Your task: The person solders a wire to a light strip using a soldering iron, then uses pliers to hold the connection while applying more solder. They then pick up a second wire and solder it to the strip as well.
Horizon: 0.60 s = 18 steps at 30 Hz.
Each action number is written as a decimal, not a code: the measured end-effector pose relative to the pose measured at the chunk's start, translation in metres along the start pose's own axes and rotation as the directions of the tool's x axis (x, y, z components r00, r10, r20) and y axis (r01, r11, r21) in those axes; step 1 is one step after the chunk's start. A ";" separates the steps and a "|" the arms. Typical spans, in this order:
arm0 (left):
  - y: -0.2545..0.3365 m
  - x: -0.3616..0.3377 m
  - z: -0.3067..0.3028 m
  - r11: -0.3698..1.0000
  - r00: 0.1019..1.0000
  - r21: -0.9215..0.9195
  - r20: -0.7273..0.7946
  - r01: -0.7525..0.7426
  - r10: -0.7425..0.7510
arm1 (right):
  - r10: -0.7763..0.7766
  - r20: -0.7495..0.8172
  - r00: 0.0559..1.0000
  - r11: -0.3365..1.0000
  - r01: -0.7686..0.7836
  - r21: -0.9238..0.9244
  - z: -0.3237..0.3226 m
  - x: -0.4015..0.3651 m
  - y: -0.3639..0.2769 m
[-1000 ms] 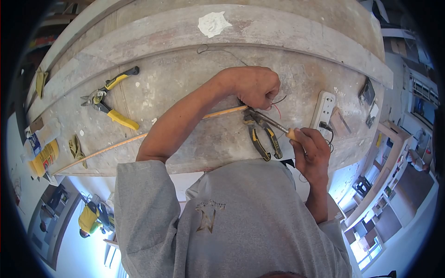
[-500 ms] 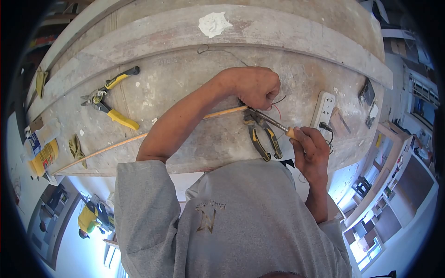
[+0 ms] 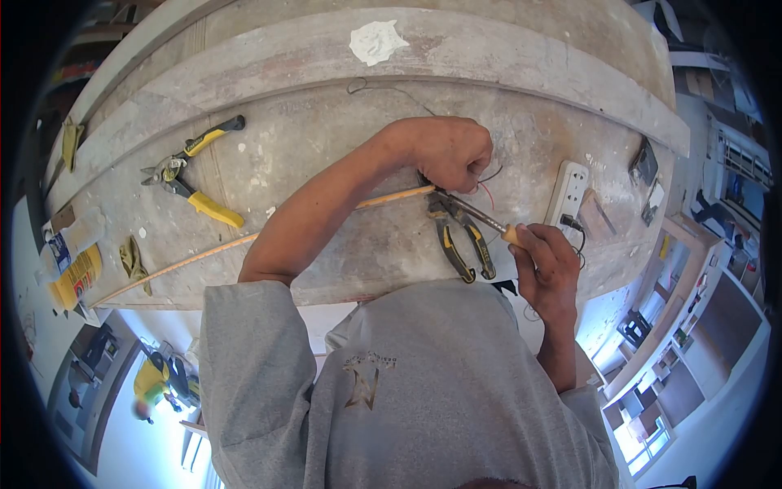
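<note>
My left hand is closed in a pinch over the bench, with a dark thin wire and a red thin wire coming out by its fingertips. The fingertips themselves are partly hidden. Just below them ends a long, narrow LED strip, which runs under my forearm to the lower left. In my right hand is a soldering iron with a light handle, its metal shaft pointing at the strip's end. Combination pliers with black and yellow handles lie beneath the shaft, between my hands.
Yellow-handled snips lie at left, near a crumpled glove and a bottle. A white power strip with a black plug stands at right. Thin wire curls above my left hand. A person is in the background.
My hands, the soldering iron and the strip hold almost still. In the background, the person at left shifts slightly, and a dark-clothed figure shows at the right edge.
</note>
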<state>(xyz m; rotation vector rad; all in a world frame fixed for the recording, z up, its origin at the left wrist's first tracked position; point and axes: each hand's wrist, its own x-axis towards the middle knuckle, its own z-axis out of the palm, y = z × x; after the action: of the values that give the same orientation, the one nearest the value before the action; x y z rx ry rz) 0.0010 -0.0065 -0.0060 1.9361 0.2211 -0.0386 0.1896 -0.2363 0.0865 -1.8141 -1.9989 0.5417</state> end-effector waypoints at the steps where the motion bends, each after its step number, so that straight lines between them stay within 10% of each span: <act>1: -0.002 0.000 0.001 0.999 0.998 -0.010 -0.038 -0.048 0.048 | 0.004 0.005 1.000 1.000 -0.004 0.002 0.000 0.000 0.000; 18: 0.005 0.000 -0.003 0.997 0.996 0.035 0.057 0.069 -0.070 | 0.004 0.006 1.000 1.000 -0.004 0.000 0.004 0.000 0.003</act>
<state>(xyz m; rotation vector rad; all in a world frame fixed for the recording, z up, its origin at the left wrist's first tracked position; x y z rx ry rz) 0.0021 -0.0054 -0.0001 1.9572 0.2506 -0.1450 0.1898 -0.2360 0.0811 -1.8186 -2.0003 0.5486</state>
